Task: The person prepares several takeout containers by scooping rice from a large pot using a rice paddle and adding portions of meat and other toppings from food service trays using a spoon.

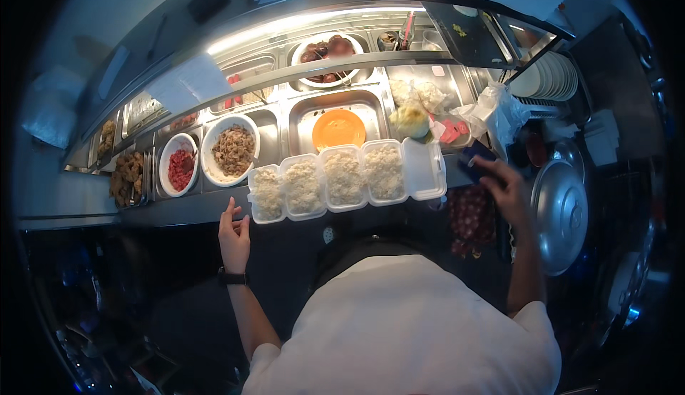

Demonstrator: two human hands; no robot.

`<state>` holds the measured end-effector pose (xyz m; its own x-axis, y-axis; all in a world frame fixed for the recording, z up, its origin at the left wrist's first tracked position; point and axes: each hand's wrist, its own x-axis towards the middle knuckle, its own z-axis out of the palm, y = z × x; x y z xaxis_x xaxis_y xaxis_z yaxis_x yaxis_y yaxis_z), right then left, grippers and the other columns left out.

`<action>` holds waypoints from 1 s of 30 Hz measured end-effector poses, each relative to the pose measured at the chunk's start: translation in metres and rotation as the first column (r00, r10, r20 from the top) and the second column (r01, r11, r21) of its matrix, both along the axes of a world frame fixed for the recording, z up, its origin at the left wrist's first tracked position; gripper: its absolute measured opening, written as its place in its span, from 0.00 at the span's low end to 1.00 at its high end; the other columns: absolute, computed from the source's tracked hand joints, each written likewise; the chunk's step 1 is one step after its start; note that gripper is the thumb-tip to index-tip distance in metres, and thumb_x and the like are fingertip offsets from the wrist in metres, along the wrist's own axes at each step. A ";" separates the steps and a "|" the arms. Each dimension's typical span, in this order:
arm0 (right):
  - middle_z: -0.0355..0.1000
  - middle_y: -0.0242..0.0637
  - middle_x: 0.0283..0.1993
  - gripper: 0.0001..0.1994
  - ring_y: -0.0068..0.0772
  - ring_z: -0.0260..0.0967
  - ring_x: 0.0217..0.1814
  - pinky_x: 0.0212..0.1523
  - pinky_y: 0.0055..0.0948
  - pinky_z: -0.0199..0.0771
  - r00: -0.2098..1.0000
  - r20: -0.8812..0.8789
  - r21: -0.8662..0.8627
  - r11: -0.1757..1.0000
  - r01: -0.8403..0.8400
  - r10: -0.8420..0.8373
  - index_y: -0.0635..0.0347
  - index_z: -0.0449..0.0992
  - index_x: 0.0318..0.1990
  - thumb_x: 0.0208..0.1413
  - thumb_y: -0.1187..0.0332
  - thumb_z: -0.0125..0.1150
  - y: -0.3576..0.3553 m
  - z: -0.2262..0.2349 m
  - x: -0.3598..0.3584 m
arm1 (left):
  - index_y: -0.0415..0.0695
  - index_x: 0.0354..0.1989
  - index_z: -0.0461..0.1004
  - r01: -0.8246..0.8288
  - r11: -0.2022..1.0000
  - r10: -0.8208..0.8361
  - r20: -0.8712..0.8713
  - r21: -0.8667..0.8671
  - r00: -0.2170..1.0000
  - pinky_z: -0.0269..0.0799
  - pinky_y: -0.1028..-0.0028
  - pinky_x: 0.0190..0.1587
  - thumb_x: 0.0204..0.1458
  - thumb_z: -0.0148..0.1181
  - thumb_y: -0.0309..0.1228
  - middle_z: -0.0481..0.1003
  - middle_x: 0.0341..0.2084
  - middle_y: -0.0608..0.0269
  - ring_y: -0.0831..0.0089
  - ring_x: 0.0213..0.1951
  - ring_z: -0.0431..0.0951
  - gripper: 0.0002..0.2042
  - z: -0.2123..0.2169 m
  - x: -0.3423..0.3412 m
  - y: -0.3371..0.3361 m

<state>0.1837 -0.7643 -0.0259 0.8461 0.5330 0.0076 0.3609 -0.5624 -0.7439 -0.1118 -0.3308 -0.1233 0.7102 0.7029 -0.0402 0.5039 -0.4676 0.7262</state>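
The dark blue object (pixel 474 162) appears blurred, kind unclear.

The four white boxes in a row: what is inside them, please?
White rice lies in all four boxes. Its surface shows; the bottoms beneath it are covered.

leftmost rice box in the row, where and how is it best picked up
Probably by the left rim of the leftmost rice box, coming from the left, where the left hand is nearest: that side looks free, while its right side meets the next box. It is open and filled with rice, so a level hold, also supporting the near end, would likely be safest.
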 end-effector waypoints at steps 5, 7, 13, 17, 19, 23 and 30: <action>0.74 0.39 0.40 0.17 0.40 0.74 0.43 0.45 0.33 0.71 0.994 -0.019 -0.128 0.987 0.100 -0.103 0.51 0.76 0.51 0.52 0.74 0.60 0.039 -0.096 -0.073 | 0.42 0.64 0.61 0.101 0.994 -0.101 0.012 0.033 0.995 0.75 0.76 0.35 0.56 0.55 0.22 0.72 0.44 0.55 0.74 0.34 0.77 0.25 -0.003 -0.012 0.048; 0.75 0.39 0.41 0.15 0.45 0.74 0.43 0.44 0.38 0.72 0.992 0.043 -0.287 0.949 0.129 -0.122 0.49 0.77 0.49 0.53 0.71 0.59 0.056 -0.099 -0.091 | 0.42 0.63 0.62 0.155 0.987 -0.156 0.022 0.033 0.987 0.75 0.76 0.35 0.55 0.55 0.21 0.72 0.44 0.55 0.74 0.33 0.77 0.25 -0.005 -0.016 0.066; 0.76 0.39 0.40 0.14 0.47 0.75 0.41 0.44 0.42 0.74 0.994 0.095 -0.772 0.627 0.106 -0.051 0.47 0.80 0.44 0.49 0.69 0.56 0.090 0.006 -0.090 | 0.40 0.61 0.64 0.201 0.976 -0.210 0.136 0.078 0.968 0.73 0.74 0.35 0.54 0.55 0.20 0.73 0.42 0.54 0.70 0.34 0.76 0.23 -0.029 -0.032 0.112; 0.76 0.42 0.42 0.12 0.44 0.74 0.44 0.44 0.38 0.72 0.966 0.201 -0.568 0.783 0.252 -0.165 0.50 0.80 0.44 0.52 0.64 0.59 0.059 0.094 -0.048 | 0.41 0.61 0.65 0.133 0.990 -0.139 0.125 0.052 0.982 0.71 0.76 0.33 0.54 0.56 0.21 0.74 0.42 0.55 0.74 0.33 0.75 0.23 -0.027 -0.035 0.100; 0.77 0.42 0.38 0.12 0.43 0.75 0.42 0.44 0.37 0.72 0.901 0.382 -0.422 0.829 0.367 -0.204 0.50 0.79 0.45 0.53 0.63 0.58 0.034 0.101 -0.006 | 0.41 0.61 0.65 0.116 0.993 -0.120 0.134 0.037 0.984 0.70 0.77 0.32 0.54 0.56 0.22 0.75 0.42 0.55 0.75 0.32 0.75 0.23 -0.026 -0.030 0.083; 0.77 0.42 0.38 0.13 0.44 0.75 0.42 0.45 0.40 0.72 0.813 0.530 -0.298 0.844 0.445 -0.242 0.51 0.78 0.45 0.55 0.62 0.55 0.026 0.078 0.113 | 0.41 0.61 0.66 0.041 0.999 -0.041 0.151 0.004 0.988 0.70 0.76 0.33 0.54 0.57 0.22 0.75 0.42 0.55 0.74 0.32 0.74 0.23 -0.028 -0.023 0.046; 0.76 0.41 0.43 0.14 0.43 0.75 0.45 0.45 0.42 0.73 0.733 0.604 -0.247 0.800 0.546 -0.314 0.50 0.76 0.49 0.56 0.62 0.52 0.017 0.006 0.286 | 0.41 0.60 0.65 -0.087 0.995 0.081 0.134 0.039 0.988 0.71 0.76 0.33 0.53 0.58 0.22 0.74 0.42 0.55 0.74 0.31 0.74 0.24 -0.041 -0.007 -0.022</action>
